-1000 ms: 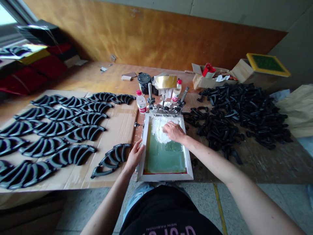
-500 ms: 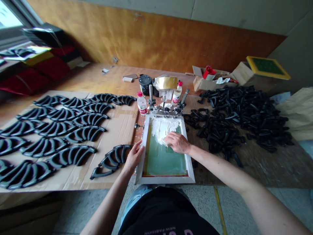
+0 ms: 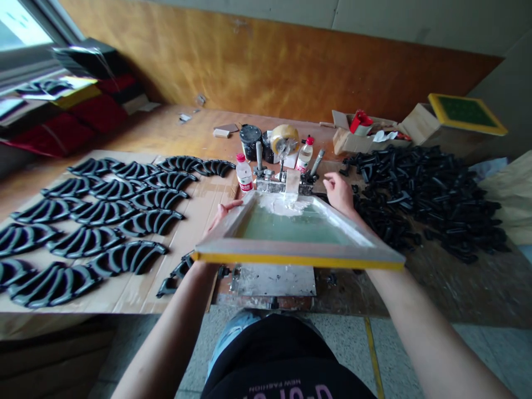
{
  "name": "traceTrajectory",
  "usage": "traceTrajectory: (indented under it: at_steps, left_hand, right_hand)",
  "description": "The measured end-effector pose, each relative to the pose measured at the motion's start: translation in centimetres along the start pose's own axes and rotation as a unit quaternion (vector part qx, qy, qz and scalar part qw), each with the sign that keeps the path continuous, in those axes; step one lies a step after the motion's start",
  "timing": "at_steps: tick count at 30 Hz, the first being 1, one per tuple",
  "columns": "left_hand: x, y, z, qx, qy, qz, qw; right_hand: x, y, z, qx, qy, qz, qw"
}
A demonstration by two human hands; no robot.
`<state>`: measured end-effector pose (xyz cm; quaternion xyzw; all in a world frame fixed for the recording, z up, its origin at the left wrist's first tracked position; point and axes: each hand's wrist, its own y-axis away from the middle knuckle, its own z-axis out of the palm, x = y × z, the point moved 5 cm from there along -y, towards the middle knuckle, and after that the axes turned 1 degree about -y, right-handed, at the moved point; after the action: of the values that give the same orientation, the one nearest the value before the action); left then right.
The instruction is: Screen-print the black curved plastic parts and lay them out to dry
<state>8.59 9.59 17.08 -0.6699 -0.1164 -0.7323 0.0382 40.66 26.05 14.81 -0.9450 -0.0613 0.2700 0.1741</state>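
Both hands reach past the raised screen-printing frame (image 3: 299, 244): the left hand (image 3: 223, 212) lies with its fingers on the left rail at 10 o'clock, bearing on it, while the right hand (image 3: 338, 193) sits open, fingers spread, just beyond the right rail at 2 o'clock. The frame is tilted up, its yellow-edged near rail high and its far rail held in the hinge clamps (image 3: 282, 185). White paste (image 3: 282, 206) lies along the far end of the green mesh (image 3: 295, 224), and a pale flat scraper (image 3: 292, 183), though the view of it is poor, stands at 12 o'clock. Beneath the frame lies a paint-smeared metal plate (image 3: 274, 281). Beyond the clamps stand a black ink tin (image 3: 250, 141), a tape roll (image 3: 286, 139) and two plastic bottles (image 3: 244, 173). Rows of black curved parts (image 3: 147, 221) lie on cardboard (image 3: 203, 208) at 9 o'clock, and a loose heap of black parts (image 3: 419, 194) covers the worktop (image 3: 178, 133) at 3 o'clock.
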Motion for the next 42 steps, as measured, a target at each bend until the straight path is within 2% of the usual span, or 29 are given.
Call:
traceTrajectory:
  at_steps: [2,3,4,6,8,9,11,14,15,16,18,21,25,27,28,30,33,38,42]
  left_hand:
    - [1.5,-1.6,1.0,0.003,0.034,0.049,0.998]
    - [1.9,-2.3,1.4,0.006,0.037,0.055,0.998]
    - [1.9,-2.9,1.7,0.009,0.038,0.054,0.998]
    - [1.4,-3.6,1.9,0.018,0.043,0.051,0.998]
    - [-0.1,-3.1,1.7,0.034,0.048,0.049,0.997]
    - [-1.2,-2.5,1.6,0.039,0.045,0.035,0.998]
    - [-4.2,-0.4,2.0,0.013,0.018,-0.039,0.999]
    - [-8.9,4.0,3.4,-0.078,-0.006,-0.199,0.977]
    - [-10.0,5.3,3.6,-0.085,0.010,-0.230,0.969]
    - [-10.8,6.4,3.4,-0.065,0.034,-0.242,0.967]
    - [-12.0,7.8,1.7,0.024,0.080,-0.228,0.970]
    - [-13.6,9.4,-4.0,0.155,0.086,-0.197,0.964]
    - [-17.1,12.4,-14.1,0.298,0.009,-0.213,0.930]
    - [-19.2,13.9,-18.0,0.347,-0.041,-0.244,0.905]
    - [-20.1,14.3,-19.3,0.357,-0.061,-0.259,0.895]
    - [-21.7,14.7,-21.0,0.355,-0.088,-0.283,0.887]
    - [-22.8,13.8,-22.1,0.323,-0.116,-0.308,0.887]
    - [-22.6,11.0,-23.9,0.261,-0.174,-0.334,0.889]
    - [-21.5,10.4,-24.7,0.254,-0.239,-0.328,0.878]
  right_hand:
    - [2.3,2.3,1.3,-0.045,-0.003,0.056,0.997]
    - [2.7,3.8,2.4,-0.077,-0.007,0.057,0.995]
    - [2.5,5.5,3.6,-0.107,-0.014,0.038,0.993]
    - [0.8,8.8,6.0,-0.160,-0.035,-0.055,0.985]
    - [-1.3,11.3,7.4,-0.196,-0.041,-0.143,0.969]
    - [-2.2,12.0,7.7,-0.206,-0.037,-0.166,0.964]
    - [-3.8,12.6,7.4,-0.207,-0.030,-0.177,0.962]
    - [-7.9,13.5,5.9,-0.189,-0.060,-0.214,0.957]
    - [-9.8,14.2,5.6,-0.186,-0.074,-0.243,0.949]
    - [-11.9,15.1,5.4,-0.188,-0.084,-0.277,0.939]
    - [-16.1,17.3,5.9,-0.206,-0.100,-0.347,0.910]
    - [-20.7,19.7,8.8,-0.254,-0.133,-0.389,0.876]
    - [-23.9,20.3,15.6,-0.327,-0.133,-0.357,0.865]
    - [-24.9,20.5,19.3,-0.372,-0.095,-0.335,0.860]
    - [-25.3,20.7,21.0,-0.394,-0.074,-0.323,0.857]
    - [-26.2,21.1,23.7,-0.424,-0.036,-0.295,0.856]
    - [-27.4,21.4,26.0,-0.425,0.008,-0.256,0.868]
    - [-29.1,20.5,27.6,-0.403,0.005,-0.267,0.876]
    - [-29.3,19.5,28.2,-0.400,0.011,-0.257,0.880]
